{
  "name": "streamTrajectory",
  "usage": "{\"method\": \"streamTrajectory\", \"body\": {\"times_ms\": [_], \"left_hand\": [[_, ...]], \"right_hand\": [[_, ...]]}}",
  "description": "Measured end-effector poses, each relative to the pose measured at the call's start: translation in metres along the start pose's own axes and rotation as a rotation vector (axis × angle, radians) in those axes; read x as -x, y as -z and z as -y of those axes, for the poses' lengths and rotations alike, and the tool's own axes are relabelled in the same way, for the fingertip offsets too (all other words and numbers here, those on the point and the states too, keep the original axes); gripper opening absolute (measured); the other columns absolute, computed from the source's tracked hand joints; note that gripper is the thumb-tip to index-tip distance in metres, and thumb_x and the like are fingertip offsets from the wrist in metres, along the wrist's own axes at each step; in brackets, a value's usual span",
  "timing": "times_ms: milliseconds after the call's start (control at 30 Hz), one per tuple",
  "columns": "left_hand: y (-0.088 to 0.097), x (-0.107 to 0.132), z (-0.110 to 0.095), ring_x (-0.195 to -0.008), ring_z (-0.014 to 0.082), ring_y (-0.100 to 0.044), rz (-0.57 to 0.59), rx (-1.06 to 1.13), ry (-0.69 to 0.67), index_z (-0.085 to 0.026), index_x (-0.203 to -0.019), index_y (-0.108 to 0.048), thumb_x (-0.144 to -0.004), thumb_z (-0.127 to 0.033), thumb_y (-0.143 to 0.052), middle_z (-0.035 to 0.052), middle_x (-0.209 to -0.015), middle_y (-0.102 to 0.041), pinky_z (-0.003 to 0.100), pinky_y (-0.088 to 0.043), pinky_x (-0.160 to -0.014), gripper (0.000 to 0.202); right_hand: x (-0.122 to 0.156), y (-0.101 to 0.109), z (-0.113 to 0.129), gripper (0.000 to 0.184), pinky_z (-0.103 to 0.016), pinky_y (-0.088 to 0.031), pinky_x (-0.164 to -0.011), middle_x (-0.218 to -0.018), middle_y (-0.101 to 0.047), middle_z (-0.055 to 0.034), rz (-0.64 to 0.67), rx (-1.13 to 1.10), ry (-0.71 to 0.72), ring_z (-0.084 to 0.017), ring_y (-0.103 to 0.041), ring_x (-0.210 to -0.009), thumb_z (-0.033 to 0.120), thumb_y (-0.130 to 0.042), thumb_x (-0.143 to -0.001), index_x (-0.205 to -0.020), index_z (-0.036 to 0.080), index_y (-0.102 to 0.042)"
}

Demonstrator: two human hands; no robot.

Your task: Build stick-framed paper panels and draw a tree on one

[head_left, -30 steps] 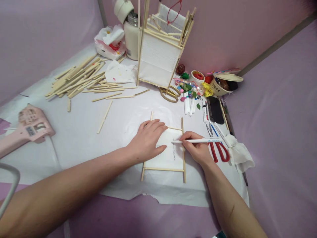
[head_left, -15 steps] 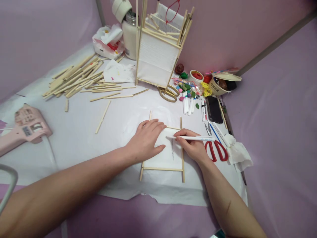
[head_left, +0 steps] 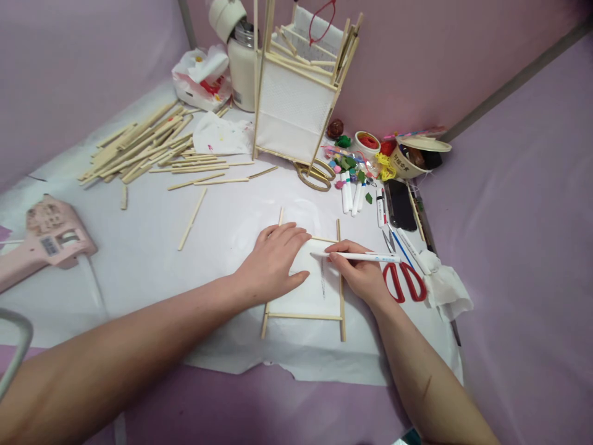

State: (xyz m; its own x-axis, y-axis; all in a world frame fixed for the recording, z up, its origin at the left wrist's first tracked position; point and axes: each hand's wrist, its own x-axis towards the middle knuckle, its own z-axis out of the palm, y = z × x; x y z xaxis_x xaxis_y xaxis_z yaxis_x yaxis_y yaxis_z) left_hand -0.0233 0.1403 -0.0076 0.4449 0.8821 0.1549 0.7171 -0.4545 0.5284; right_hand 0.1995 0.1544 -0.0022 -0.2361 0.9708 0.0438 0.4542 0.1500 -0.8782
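A flat panel of white paper in a wooden stick frame (head_left: 306, 316) lies on the white sheet in front of me. My left hand (head_left: 273, 259) rests flat on its left half, fingers stretched out and together. My right hand (head_left: 359, 275) is closed around a white pen (head_left: 356, 256), held nearly level with its tip over the paper near the top right. A thin dark line (head_left: 323, 281) runs down the paper below the tip.
Red-handled scissors (head_left: 405, 281) and a crumpled tissue (head_left: 447, 290) lie right of my hand. Markers (head_left: 352, 194), a black phone (head_left: 402, 204) and small pots sit behind. A tall stick-and-paper lantern frame (head_left: 296, 93) stands at the back, loose sticks (head_left: 148, 148) left, a pink glue gun (head_left: 46, 238) far left.
My right hand and the pen have shifted a little left and up over the paper. The left hand has stayed pressed on the panel.
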Motion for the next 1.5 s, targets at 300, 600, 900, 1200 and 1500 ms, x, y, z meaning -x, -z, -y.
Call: {"method": "streamTrajectory", "body": {"times_ms": [300,600,900,1200,1500], "left_hand": [[-0.0019,0.0005,0.0011,-0.144,0.0319,-0.036,-0.009,0.000,-0.006,-0.022,-0.136,-0.048,-0.084,-0.032,-0.067,0.0110,-0.146,-0.053,0.052,-0.027,-0.116,0.056],[-0.0009,0.0004,0.0007,-0.145,0.0320,-0.036,0.000,0.001,0.000,-0.020,-0.136,-0.048,-0.084,-0.032,-0.067,0.0117,-0.146,-0.053,0.052,-0.026,-0.117,0.057],[-0.0016,-0.0001,0.0006,-0.145,0.0311,-0.035,0.003,-0.013,-0.003,-0.019,-0.137,-0.047,-0.085,-0.033,-0.067,0.0119,-0.147,-0.052,0.052,-0.026,-0.117,0.057],[-0.0013,0.0009,0.0012,-0.145,0.0309,-0.036,0.001,-0.014,-0.004,-0.019,-0.137,-0.047,-0.085,-0.033,-0.067,0.0118,-0.146,-0.053,0.051,-0.026,-0.117,0.058],[-0.0008,0.0004,0.0007,-0.145,0.0315,-0.036,0.006,-0.008,0.000,-0.020,-0.137,-0.048,-0.084,-0.032,-0.068,0.0114,-0.146,-0.053,0.052,-0.026,-0.117,0.058]], "right_hand": [[-0.0006,0.0004,-0.0004,0.013,-0.036,-0.052,-0.083,-0.087,-0.075,-0.0036,0.013,0.021,0.002,-0.022,-0.068,-0.085,0.032,-0.065,-0.087,-0.090,0.023,-0.074],[-0.0002,0.0004,-0.0003,0.012,-0.035,-0.051,-0.082,-0.093,-0.075,-0.0044,0.026,0.035,0.024,-0.021,-0.068,-0.087,0.031,-0.064,-0.088,-0.091,0.023,-0.073],[-0.0006,-0.0002,0.0007,0.014,-0.032,-0.051,-0.078,-0.092,-0.074,-0.0033,0.005,0.053,0.036,-0.019,-0.067,-0.082,0.031,-0.064,-0.089,-0.093,0.023,-0.074],[-0.0008,-0.0003,0.0001,0.015,-0.031,-0.051,-0.076,-0.090,-0.074,-0.0027,-0.011,0.061,0.024,-0.018,-0.066,-0.080,0.033,-0.064,-0.089,-0.093,0.023,-0.075],[-0.0009,0.0004,-0.0015,0.014,-0.032,-0.050,-0.078,-0.089,-0.074,-0.0034,-0.003,0.040,0.013,-0.019,-0.067,-0.081,0.032,-0.064,-0.088,-0.089,0.022,-0.073]]}}
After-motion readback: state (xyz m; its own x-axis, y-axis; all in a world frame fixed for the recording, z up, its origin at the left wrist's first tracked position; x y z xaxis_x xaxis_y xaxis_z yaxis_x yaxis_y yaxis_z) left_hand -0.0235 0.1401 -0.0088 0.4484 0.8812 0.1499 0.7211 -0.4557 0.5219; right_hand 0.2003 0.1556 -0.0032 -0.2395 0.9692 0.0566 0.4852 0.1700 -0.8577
